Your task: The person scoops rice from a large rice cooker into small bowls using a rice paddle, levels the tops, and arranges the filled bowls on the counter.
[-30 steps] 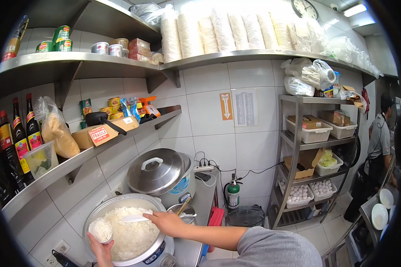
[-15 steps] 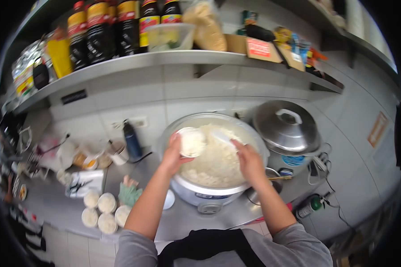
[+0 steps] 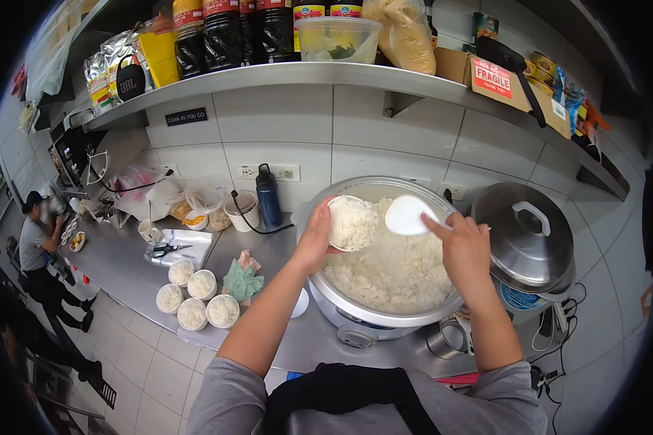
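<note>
My left hand (image 3: pixel 315 235) is wrapped round a white cup filled with rice (image 3: pixel 353 223), tilted above the left part of a large rice cooker (image 3: pixel 355 319). In my right hand (image 3: pixel 463 243) is a white paddle (image 3: pixel 408 215), its broad face just right of the cup and over the rice. Loose cooked rice (image 3: pixel 392 275) fills the open cooker below both hands. Several rice-filled cups (image 3: pixel 191 314) stand together on the steel counter at the left, beside a green and pink cloth (image 3: pixel 242 279).
A lidded steel pot (image 3: pixel 522 232) stands right of the cooker, with a metal cup (image 3: pixel 447 338) in front. Behind the counter (image 3: pixel 268 348) are a blue bottle (image 3: pixel 268 199) and bags. A loaded shelf (image 3: pixel 268 75) runs overhead. Another person (image 3: pixel 40 250) stands far left.
The view has swung left, so things appear further right. The paddle has lifted off the rice and now shows its broad face beside the cup. My left hand still holds the cup.
</note>
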{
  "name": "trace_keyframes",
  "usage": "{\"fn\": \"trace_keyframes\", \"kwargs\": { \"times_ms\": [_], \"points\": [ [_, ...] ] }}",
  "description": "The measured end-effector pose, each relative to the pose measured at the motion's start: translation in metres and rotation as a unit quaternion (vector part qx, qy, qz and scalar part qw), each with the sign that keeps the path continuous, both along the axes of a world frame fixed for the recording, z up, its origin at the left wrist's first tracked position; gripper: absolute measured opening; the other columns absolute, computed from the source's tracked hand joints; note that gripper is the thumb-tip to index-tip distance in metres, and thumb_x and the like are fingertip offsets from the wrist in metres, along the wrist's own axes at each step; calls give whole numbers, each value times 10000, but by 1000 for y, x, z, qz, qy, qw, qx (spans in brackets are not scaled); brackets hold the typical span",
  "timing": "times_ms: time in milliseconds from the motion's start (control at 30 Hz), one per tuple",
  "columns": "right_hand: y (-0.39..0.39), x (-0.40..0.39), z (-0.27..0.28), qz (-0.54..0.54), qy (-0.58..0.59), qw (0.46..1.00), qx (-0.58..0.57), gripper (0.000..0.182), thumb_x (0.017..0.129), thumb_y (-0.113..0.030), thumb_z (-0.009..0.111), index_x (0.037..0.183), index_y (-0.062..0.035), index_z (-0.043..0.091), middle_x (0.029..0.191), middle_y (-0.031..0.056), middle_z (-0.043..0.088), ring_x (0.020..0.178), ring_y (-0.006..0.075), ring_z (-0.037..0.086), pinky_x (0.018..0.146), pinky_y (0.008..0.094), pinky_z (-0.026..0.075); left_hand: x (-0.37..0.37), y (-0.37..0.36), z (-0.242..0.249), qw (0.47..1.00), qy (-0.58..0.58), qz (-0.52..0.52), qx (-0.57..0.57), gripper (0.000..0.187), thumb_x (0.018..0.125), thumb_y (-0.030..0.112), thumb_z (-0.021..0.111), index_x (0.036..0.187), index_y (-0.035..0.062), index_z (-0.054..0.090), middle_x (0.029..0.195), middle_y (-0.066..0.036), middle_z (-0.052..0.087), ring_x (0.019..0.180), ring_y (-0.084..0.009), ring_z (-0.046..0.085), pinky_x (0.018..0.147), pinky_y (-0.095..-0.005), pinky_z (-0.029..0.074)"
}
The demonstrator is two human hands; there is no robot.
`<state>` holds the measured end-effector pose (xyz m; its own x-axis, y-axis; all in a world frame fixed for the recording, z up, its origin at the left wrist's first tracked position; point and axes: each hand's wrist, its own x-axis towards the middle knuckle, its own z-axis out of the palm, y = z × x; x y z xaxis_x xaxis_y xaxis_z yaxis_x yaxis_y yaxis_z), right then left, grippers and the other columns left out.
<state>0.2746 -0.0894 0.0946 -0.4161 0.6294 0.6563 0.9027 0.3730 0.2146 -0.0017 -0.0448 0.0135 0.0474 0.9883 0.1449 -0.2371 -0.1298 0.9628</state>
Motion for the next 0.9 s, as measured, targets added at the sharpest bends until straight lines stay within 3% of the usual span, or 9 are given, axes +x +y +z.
{"fn": "trace_keyframes", "kwargs": {
  "times_ms": [100,367,467,533,667,733,900],
  "points": [
    [14,-9,1,50,62,997,-21,497,792,-19,560,1184,-292,699,861,32,567,799,203,564,736,376,376,0,0,-3,1000,21,4,6,569,1016,569,253,1458,215,312,1370,-75,467,1195,-234,555,831,-418,575],
    [11,3,-6,36,-68,994,-82,453,813,-43,565,1184,-268,696,858,44,575,820,207,591,747,377,384,0,-1,0,1000,18,0,-1,574,1015,571,247,1458,211,310,1366,-80,468,1206,-237,548,829,-406,579],
    [29,0,-13,23,49,988,-144,493,826,-34,559,1264,-246,637,864,85,577,804,261,614,748,433,443,0,1,1,999,27,-26,3,579,1014,574,237,1459,209,306,1378,-78,458,1215,-237,542,819,-397,583],
    [43,-11,-30,88,202,952,-210,572,827,-5,536,1354,-229,544,868,131,570,788,309,633,732,459,507,2,0,-1,999,35,-39,9,582,1014,576,231,1459,208,304,1385,-77,451,1218,-237,539,813,-394,585],
    [14,-50,-49,69,154,955,-245,613,815,5,523,1390,-206,488,879,161,572,787,326,640,711,437,540,-1,4,-1,998,47,-32,7,594,1007,591,216,1463,219,299,1399,-76,440,1220,-245,537,803,-399,587],
    [7,-59,-52,96,108,967,-212,606,799,12,524,1370,-190,508,900,145,579,782,296,644,660,419,535,-2,1,1,998,51,-29,0,599,1004,598,211,1464,225,298,1398,-77,441,1219,-248,537,799,-399,588],
    [26,-51,-11,72,82,981,-158,569,793,9,523,1324,-193,545,894,89,588,777,277,640,668,410,500,1,1,3,997,67,-35,-31,605,998,600,190,1474,234,264,1422,-75,430,1230,-256,537,815,-431,588]
  ]
}}
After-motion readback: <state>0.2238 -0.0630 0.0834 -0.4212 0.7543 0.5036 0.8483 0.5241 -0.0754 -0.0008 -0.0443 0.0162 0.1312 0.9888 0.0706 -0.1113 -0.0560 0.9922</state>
